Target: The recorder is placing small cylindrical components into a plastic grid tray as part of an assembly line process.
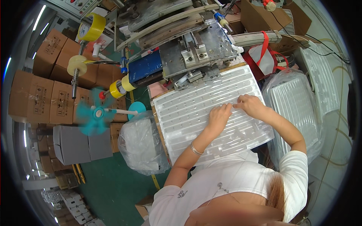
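Observation:
A large white ribbed plastic tray [188, 124] with long parallel channels lies before me below the machine. Small clear pieces [245, 135] sit scattered in its nearer channels. My left hand [220, 117], a bangle on its wrist, rests over the middle of the tray with its fingers bent together. Just to its right, my right hand [249, 105] has its fingertips pinched close to the left ones, over the tray's right half. What the fingers hold, if anything, is too small to make out.
A metal press-like machine [196, 52] stands at the tray's far edge. At its left are yellow tape rolls [92, 27] and a spinning teal fan [98, 112]. Bagged white trays [292, 109] stand right; a plastic-wrapped bundle [141, 143] and stacked cartons [60, 98] stand left.

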`<act>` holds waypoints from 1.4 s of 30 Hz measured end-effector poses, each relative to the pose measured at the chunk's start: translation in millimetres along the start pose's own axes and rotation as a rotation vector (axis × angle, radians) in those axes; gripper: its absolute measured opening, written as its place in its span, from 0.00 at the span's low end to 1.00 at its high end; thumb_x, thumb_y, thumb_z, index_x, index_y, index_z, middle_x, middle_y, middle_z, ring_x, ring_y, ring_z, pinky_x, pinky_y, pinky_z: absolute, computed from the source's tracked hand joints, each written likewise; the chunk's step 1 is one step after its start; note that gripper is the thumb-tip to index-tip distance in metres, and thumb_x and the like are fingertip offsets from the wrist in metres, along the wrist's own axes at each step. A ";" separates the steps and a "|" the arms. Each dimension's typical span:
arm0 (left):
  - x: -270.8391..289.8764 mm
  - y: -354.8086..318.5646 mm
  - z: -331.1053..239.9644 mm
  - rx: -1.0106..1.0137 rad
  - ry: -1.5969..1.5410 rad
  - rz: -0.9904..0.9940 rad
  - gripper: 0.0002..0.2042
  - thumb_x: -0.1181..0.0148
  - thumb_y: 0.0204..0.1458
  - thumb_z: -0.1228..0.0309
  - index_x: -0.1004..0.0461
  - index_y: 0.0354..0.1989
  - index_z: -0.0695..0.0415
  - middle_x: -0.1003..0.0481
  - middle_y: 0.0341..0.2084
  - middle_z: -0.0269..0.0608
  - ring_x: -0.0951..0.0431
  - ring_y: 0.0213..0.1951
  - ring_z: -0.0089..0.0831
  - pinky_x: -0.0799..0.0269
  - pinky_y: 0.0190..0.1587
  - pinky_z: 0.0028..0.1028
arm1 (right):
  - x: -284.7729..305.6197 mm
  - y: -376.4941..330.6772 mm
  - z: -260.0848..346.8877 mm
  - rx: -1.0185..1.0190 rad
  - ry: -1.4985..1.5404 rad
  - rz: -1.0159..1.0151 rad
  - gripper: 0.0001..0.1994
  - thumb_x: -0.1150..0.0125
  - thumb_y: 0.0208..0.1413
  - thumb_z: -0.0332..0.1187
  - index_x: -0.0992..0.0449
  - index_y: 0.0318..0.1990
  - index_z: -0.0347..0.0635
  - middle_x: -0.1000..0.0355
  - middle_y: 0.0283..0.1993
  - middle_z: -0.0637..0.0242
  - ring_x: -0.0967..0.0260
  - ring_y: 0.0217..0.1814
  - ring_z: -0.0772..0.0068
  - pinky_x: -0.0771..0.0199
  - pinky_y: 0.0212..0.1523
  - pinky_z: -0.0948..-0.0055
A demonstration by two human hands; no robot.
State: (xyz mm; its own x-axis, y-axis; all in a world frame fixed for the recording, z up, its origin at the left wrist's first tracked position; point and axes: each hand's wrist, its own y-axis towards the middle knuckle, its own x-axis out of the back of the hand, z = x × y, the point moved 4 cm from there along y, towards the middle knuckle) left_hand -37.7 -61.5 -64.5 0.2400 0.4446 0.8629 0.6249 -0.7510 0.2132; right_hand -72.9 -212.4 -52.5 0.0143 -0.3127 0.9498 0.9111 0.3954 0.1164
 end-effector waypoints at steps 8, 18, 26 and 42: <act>3.1 -11.0 12.7 0.127 0.037 -0.020 0.13 0.38 0.45 0.70 0.31 0.39 0.56 0.29 0.31 0.41 0.25 0.31 0.40 0.30 0.33 0.37 | 32.8 15.3 0.9 -0.105 0.229 -0.154 0.13 0.40 0.39 0.25 0.29 0.36 0.45 0.34 0.36 0.62 0.31 0.37 0.60 0.29 0.36 0.67; 66.1 2.3 19.7 0.316 -0.254 -0.280 0.11 0.48 0.55 0.69 0.30 0.44 0.57 0.25 0.33 0.46 0.24 0.36 0.43 0.29 0.38 0.35 | 44.4 74.8 14.2 -0.394 0.750 -0.498 0.11 0.44 0.49 0.29 0.32 0.40 0.39 0.29 0.43 0.62 0.32 0.35 0.69 0.31 0.34 0.75; 111.0 -9.0 67.7 0.370 -0.224 -0.583 0.11 0.49 0.53 0.75 0.28 0.45 0.57 0.26 0.39 0.45 0.25 0.40 0.44 0.30 0.41 0.33 | 59.2 91.4 14.1 -0.271 0.771 -0.662 0.13 0.44 0.51 0.26 0.27 0.46 0.41 0.30 0.48 0.65 0.32 0.37 0.74 0.29 0.38 0.79; 195.5 105.5 79.8 0.256 0.208 -0.517 0.13 0.39 0.47 0.62 0.25 0.39 0.53 0.25 0.30 0.43 0.23 0.30 0.40 0.28 0.32 0.34 | 124.5 165.3 34.5 -0.111 0.115 -0.861 0.12 0.38 0.49 0.29 0.25 0.43 0.42 0.25 0.42 0.63 0.27 0.38 0.63 0.27 0.38 0.71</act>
State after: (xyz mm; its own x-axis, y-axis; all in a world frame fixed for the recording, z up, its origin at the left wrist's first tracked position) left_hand 134.3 -14.8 90.1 -0.2759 0.5967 0.7536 0.7865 -0.3106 0.5339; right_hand 65.3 -156.1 95.1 -0.6611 -0.5514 0.5088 0.6590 -0.1026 0.7451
